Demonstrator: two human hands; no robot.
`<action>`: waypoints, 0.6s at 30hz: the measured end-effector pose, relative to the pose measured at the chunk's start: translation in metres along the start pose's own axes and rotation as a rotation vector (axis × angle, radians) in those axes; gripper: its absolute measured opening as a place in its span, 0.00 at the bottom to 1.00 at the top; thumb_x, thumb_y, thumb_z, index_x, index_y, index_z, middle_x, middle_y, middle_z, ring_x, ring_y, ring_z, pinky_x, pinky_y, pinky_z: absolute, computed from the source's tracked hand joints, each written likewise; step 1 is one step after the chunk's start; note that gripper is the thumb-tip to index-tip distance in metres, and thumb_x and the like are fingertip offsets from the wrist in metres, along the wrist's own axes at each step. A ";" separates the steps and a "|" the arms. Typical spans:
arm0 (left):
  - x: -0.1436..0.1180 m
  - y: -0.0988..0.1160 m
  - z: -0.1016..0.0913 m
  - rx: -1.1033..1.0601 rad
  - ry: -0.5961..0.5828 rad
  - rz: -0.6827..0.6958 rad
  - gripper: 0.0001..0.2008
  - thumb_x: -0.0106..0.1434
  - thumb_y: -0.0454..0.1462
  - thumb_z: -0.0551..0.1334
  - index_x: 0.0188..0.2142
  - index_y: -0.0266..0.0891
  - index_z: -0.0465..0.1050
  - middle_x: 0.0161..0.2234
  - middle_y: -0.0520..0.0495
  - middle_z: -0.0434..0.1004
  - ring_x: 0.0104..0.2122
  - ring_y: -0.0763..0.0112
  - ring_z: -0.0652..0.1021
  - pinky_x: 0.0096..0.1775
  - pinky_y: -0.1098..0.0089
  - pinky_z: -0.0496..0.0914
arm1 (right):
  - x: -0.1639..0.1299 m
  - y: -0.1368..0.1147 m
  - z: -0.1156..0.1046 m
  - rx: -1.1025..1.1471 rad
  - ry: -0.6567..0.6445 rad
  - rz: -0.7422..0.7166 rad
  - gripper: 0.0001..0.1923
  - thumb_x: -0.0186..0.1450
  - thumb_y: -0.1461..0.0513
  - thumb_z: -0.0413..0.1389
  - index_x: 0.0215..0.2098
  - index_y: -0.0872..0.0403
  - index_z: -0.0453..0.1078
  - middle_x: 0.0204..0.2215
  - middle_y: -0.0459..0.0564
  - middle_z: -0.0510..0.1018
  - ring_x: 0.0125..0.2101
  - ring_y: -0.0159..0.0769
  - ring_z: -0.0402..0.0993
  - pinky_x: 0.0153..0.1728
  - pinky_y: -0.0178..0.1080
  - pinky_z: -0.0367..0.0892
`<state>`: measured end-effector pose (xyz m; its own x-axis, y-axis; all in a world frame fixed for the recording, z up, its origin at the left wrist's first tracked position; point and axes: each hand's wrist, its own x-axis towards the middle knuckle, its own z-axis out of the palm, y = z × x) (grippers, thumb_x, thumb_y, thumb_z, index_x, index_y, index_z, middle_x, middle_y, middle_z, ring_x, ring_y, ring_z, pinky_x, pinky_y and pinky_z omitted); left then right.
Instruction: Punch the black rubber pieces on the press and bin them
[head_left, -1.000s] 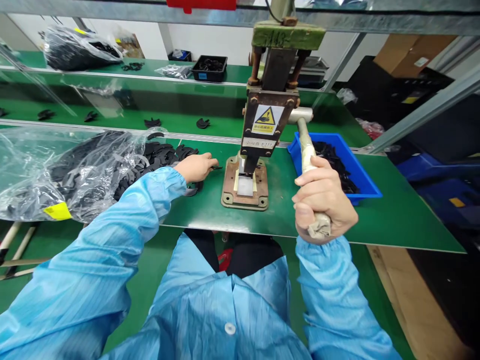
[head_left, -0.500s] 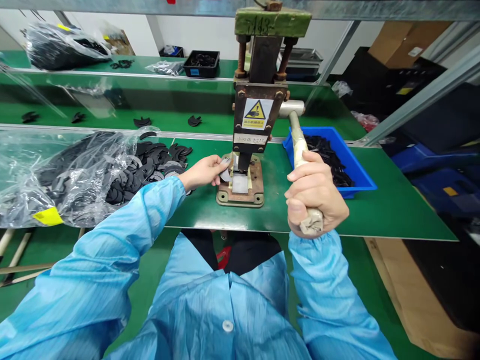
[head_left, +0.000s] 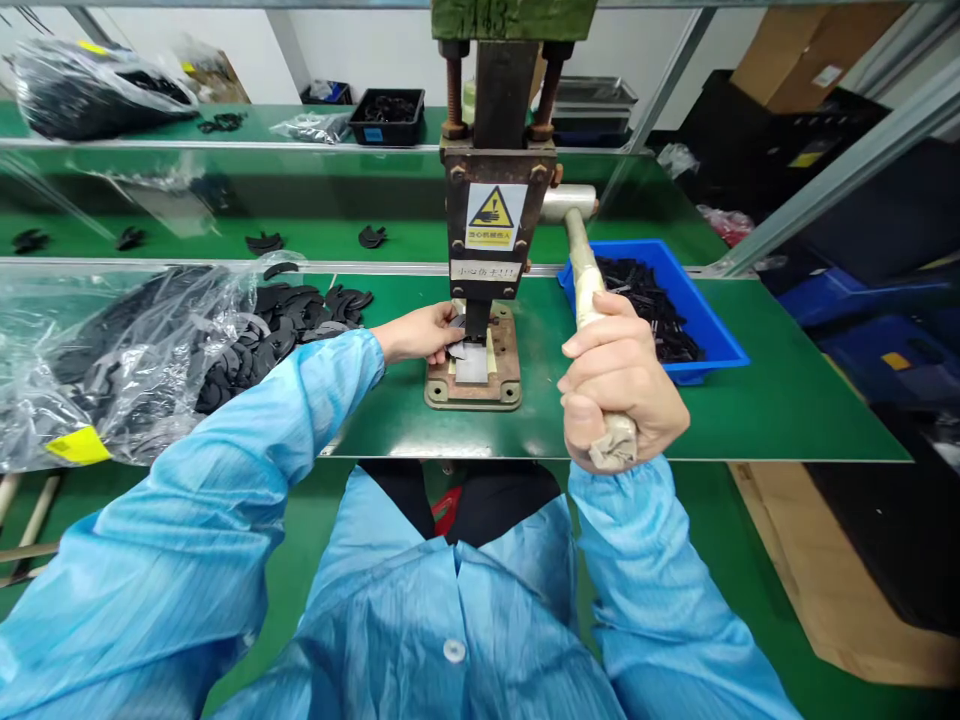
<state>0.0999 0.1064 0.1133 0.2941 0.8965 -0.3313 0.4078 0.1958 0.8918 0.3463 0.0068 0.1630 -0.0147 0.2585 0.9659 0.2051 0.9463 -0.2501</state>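
At the left, thin black parts (head_left: 300,315) spill from a clear bag (head_left: 112,360) on the bench (head_left: 787,400). Our left hand (head_left: 416,332) pinches one small flat piece (head_left: 455,349) by its edge under the press (head_left: 487,250); it seems light and flexible. Our right hand (head_left: 619,385) is closed firmly around the stiff lever (head_left: 589,290), near its wrapped end.
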 end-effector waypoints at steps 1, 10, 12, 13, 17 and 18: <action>0.002 0.001 0.000 0.013 0.003 -0.014 0.15 0.68 0.40 0.74 0.46 0.40 0.70 0.21 0.58 0.72 0.16 0.76 0.73 0.20 0.75 0.65 | 0.000 0.000 0.000 -0.001 0.002 0.005 0.15 0.68 0.55 0.61 0.25 0.47 0.67 0.23 0.38 0.75 0.36 0.34 0.79 0.64 0.58 0.74; 0.004 -0.001 0.007 -0.041 0.008 -0.087 0.16 0.68 0.41 0.73 0.43 0.42 0.67 0.21 0.58 0.71 0.15 0.77 0.72 0.20 0.77 0.64 | 0.000 -0.002 0.005 -0.003 0.049 0.007 0.15 0.68 0.56 0.61 0.24 0.48 0.66 0.21 0.38 0.73 0.33 0.35 0.78 0.62 0.60 0.75; 0.002 -0.002 0.008 -0.037 0.015 -0.073 0.15 0.70 0.41 0.72 0.42 0.42 0.66 0.20 0.58 0.70 0.15 0.77 0.72 0.20 0.77 0.64 | 0.001 -0.001 0.003 -0.001 0.025 0.001 0.15 0.68 0.56 0.61 0.24 0.48 0.67 0.22 0.39 0.74 0.33 0.36 0.78 0.61 0.61 0.75; 0.001 -0.003 0.008 -0.031 0.026 -0.067 0.15 0.71 0.42 0.71 0.43 0.42 0.65 0.19 0.58 0.70 0.15 0.77 0.72 0.20 0.77 0.65 | 0.002 -0.001 0.002 -0.002 0.014 -0.002 0.14 0.68 0.56 0.61 0.25 0.48 0.67 0.22 0.39 0.74 0.34 0.36 0.78 0.61 0.61 0.75; -0.005 -0.008 0.008 -0.046 0.123 -0.051 0.16 0.74 0.48 0.67 0.43 0.42 0.63 0.20 0.55 0.73 0.17 0.74 0.76 0.21 0.77 0.68 | 0.002 -0.002 0.001 -0.007 -0.002 0.005 0.14 0.67 0.56 0.61 0.25 0.49 0.67 0.23 0.38 0.74 0.35 0.34 0.78 0.62 0.60 0.74; -0.008 -0.008 0.008 -0.072 0.140 -0.051 0.17 0.74 0.49 0.66 0.42 0.41 0.64 0.21 0.54 0.74 0.17 0.74 0.76 0.22 0.77 0.68 | 0.002 -0.002 0.001 -0.006 0.000 0.009 0.14 0.67 0.57 0.61 0.24 0.49 0.66 0.23 0.38 0.74 0.35 0.34 0.78 0.62 0.60 0.74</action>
<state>0.1013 0.0946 0.1068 0.1490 0.9305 -0.3347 0.3544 0.2658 0.8965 0.3452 0.0053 0.1659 -0.0130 0.2665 0.9637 0.2116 0.9427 -0.2578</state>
